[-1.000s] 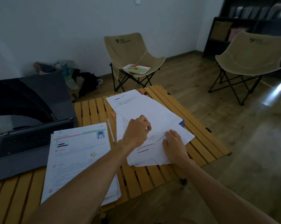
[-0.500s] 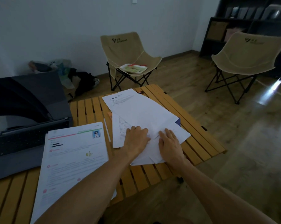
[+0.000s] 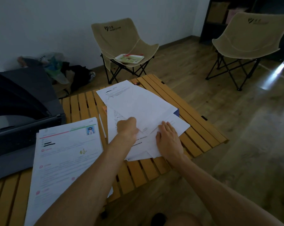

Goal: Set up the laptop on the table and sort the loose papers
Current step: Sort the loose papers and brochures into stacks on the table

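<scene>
The left hand (image 3: pixel 128 128) is curled at the near edge of the top white sheet (image 3: pixel 138 105) of the loose papers (image 3: pixel 143 121), its fingers tucked in and seemingly pinching that sheet's corner. Just beside it to the right, the right hand (image 3: pixel 168 140) lies flat with straight fingers pressing down on the same fanned pile. A blue edge (image 3: pixel 177 112) peeks out beyond the right hand.

To the left of the left forearm lies a sorted stack (image 3: pixel 64 157) whose top page shows a red-and-green header bar, a small portrait photo and red bullet marks; its text is too small to read. Further left stands the open laptop (image 3: pixel 22 115), screen dark, on the slatted wooden table (image 3: pixel 195 126).

Beyond the hands two beige folding chairs (image 3: pixel 121 41) carry a dark logo with illegible lettering; the nearer one holds a tray (image 3: pixel 129 59).
</scene>
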Tool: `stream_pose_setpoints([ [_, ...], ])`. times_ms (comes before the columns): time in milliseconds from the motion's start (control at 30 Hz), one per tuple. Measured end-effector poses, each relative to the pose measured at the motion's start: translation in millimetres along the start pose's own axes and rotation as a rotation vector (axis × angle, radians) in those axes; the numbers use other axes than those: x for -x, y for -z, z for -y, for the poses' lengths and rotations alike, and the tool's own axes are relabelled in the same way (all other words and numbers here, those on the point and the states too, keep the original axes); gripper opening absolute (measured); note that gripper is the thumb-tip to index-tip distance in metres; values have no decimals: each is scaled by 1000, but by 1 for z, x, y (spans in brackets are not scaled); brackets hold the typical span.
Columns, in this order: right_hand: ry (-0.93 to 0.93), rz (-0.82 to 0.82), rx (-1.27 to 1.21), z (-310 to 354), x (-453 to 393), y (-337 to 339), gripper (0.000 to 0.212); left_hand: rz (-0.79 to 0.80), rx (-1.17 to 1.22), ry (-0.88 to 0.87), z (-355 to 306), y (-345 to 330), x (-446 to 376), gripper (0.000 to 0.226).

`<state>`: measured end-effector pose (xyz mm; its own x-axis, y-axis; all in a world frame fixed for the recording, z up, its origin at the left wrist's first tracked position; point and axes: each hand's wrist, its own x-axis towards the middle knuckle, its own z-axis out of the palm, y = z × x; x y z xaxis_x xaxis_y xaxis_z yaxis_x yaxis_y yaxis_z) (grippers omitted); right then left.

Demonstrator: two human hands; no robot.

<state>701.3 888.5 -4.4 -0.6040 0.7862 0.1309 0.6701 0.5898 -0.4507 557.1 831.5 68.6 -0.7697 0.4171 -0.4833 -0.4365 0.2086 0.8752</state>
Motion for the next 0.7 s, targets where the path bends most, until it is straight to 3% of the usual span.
stream_pose_setpoints([
  [67,9,-11,2,0,-1,0,43,34,176,108,-10,-2,3,8],
  [167,10,-22,-16,-1,-1,0,41,57,177,71,-5,-6,-9,29],
  [300,22,-26,-23,-1,0,-1,41,94,-68,-163,12,-8,-16,37],
  [467,23,-39,-15,-1,0,-2,39,269,-711,-699,33,0,-12,42],
  [633,6,-116,-165,1,1,1,27,144,-756,-1009,26,3,-15,20],
  [700,-126,-162,-319,4,2,10,32,104,-657,-1091,7,7,0,15],
])
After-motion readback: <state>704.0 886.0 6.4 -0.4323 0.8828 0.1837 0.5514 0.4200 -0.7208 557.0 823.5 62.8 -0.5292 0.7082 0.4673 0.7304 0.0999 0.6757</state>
